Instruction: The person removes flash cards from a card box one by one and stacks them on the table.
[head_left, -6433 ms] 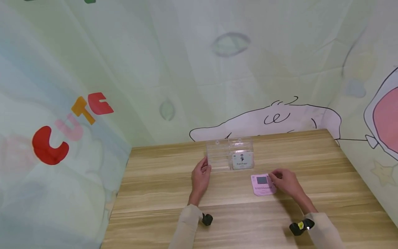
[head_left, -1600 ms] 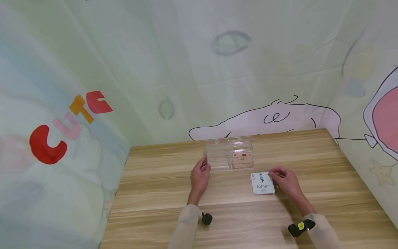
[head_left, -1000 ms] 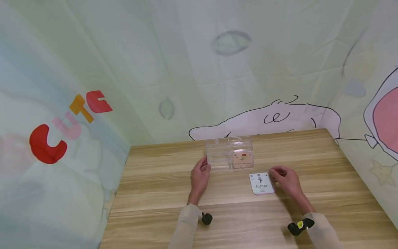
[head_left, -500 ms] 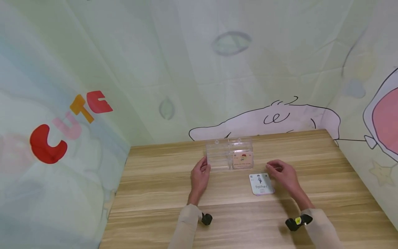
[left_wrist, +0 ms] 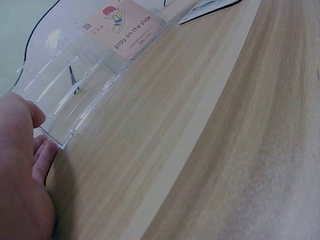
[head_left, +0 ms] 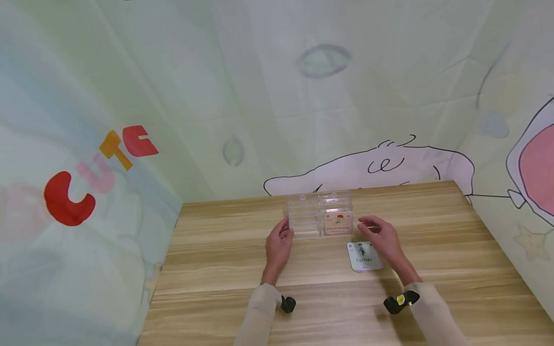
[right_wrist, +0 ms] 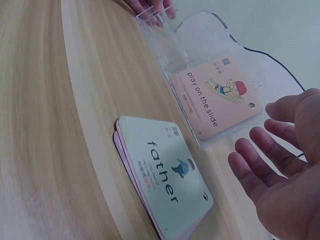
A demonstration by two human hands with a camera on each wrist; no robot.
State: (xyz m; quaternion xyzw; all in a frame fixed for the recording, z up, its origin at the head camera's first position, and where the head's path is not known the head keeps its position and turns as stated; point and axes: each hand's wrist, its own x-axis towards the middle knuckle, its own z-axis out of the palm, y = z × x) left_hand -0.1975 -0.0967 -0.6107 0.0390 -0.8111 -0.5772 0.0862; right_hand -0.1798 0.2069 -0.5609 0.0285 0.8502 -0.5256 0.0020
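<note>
My left hand (head_left: 279, 245) grips the left edge of a clear plastic card holder (left_wrist: 65, 117) with thumb and fingertips. In the holder's right compartment stands a pink flash card reading "play on the slide" (right_wrist: 217, 97); the left compartment shows no card. A pale "father" card (right_wrist: 162, 175) lies on the table in front of the holder, on top of other cards whose pinkish edges peek out below. My right hand (head_left: 381, 238), holding nothing, hovers just right of the holder, fingers apart and loosely bent, partly over the "father" card in the head view.
The holder stands near the back edge of a wood-grain table (head_left: 216, 269). Behind it hangs a printed cloth backdrop (head_left: 268, 96), with another printed panel (head_left: 86, 250) along the left side.
The "father" card went from the holder onto the "blackboard" card on the table, exposing the "play on the slide" card. My right hand then let go and moved up-left toward the holder.
</note>
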